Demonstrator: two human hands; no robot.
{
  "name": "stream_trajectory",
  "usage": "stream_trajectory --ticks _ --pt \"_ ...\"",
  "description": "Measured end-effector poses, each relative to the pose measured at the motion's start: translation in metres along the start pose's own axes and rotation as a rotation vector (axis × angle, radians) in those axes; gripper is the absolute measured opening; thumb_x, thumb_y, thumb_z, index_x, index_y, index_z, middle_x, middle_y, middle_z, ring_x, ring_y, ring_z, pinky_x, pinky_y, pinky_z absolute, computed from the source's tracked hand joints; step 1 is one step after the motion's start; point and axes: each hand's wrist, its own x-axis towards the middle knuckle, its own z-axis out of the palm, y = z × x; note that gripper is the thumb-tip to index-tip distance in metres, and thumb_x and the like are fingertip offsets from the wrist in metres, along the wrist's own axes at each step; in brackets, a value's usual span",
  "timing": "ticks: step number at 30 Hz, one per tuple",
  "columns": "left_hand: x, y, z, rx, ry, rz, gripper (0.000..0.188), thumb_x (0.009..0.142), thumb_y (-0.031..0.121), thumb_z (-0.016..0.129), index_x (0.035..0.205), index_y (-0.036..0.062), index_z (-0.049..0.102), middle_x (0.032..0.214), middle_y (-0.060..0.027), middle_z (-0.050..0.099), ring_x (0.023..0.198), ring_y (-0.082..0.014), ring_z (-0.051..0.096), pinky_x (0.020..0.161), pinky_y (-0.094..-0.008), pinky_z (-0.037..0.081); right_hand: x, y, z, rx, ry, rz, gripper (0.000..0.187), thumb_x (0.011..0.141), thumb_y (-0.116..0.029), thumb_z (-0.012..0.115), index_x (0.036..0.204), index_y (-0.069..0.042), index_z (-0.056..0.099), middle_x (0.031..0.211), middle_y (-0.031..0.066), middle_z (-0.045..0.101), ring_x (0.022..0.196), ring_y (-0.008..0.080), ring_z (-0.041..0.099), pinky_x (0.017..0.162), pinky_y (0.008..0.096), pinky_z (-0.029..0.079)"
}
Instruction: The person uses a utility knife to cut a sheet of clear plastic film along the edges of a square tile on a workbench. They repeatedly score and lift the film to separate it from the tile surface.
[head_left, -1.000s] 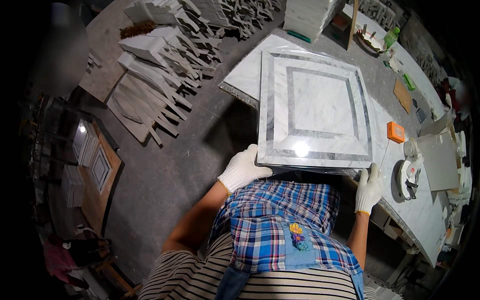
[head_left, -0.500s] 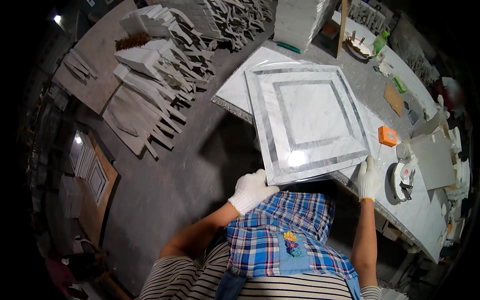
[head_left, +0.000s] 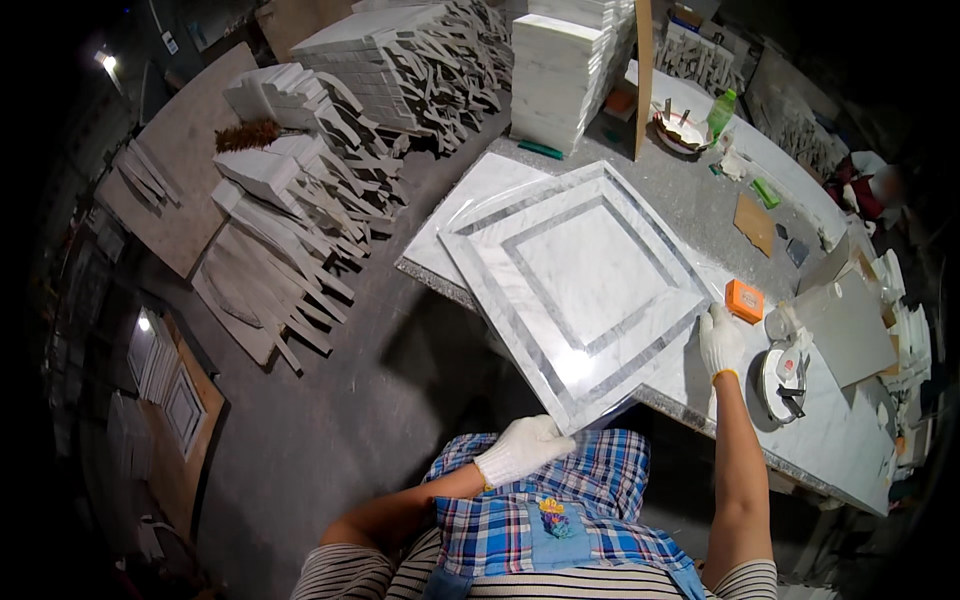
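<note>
A square white marble tile (head_left: 590, 270) with two grey inlaid frames lies tilted across the worktable, its near corner jutting past the table's front edge toward me. My left hand (head_left: 525, 449), in a white knit glove, grips that near corner; its fingers under the tile are partly hidden. At the right corner my gloved right hand (head_left: 720, 340) is closed on the edge, fingertips mostly out of sight. Just beyond that hand stands an orange box (head_left: 744, 300). A larger white marble slab (head_left: 430, 235) shows beneath the tile on the left.
To the right sit a white bowl with tools (head_left: 782, 383) and a grey panel (head_left: 845, 335). Farther back are a stack of white tiles (head_left: 555, 85), a second bowl (head_left: 683, 132) and a green bottle (head_left: 720, 113). Piled stone strips (head_left: 290, 220) stand on the floor at left.
The tile has turned clockwise, its near corner swinging toward me and to the right with my left hand. My right hand has stayed by the right corner.
</note>
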Motion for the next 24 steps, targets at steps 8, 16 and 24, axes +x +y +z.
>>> stream_trajectory --ticks 8,16,24 --pt "0.012 0.017 0.012 0.108 -0.198 -0.095 0.025 0.09 0.017 0.07 0.106 -0.0023 0.069 0.085 -0.0026 0.069 0.075 -0.009 0.06 0.068 -0.0237 0.051 0.027 -0.003 0.007 -0.017 0.017 0.006 0.029 0.095 -0.035 0.05 0.095 -0.008 0.059 0.098 0.0174 0.067 0.093 0.0396 0.064 0.081 0.0509 0.05" --pt "0.032 0.058 -0.082 0.464 0.201 0.074 0.029 0.09 0.034 0.061 0.088 0.0062 0.072 0.081 -0.0128 0.072 0.07 -0.0285 0.07 0.065 -0.0389 0.054 0.01 -0.006 -0.003 0.126 0.056 0.026 0.039 0.095 -0.036 0.054 0.12 -0.009 0.065 0.116 0.019 0.068 0.106 0.0401 0.065 0.09 0.0476 0.05" --pt "0.132 0.11 -0.218 1.26 0.961 0.322 0.043 0.085 0.046 0.063 0.098 0.005 0.069 0.101 -0.0185 0.07 0.1 -0.0374 0.065 0.083 -0.0495 0.052 -0.053 -0.013 -0.018 0.057 0.034 0.085 0.039 0.094 -0.035 0.057 0.117 -0.006 0.068 0.102 0.024 0.07 0.097 0.0408 0.067 0.085 0.0485 0.052"
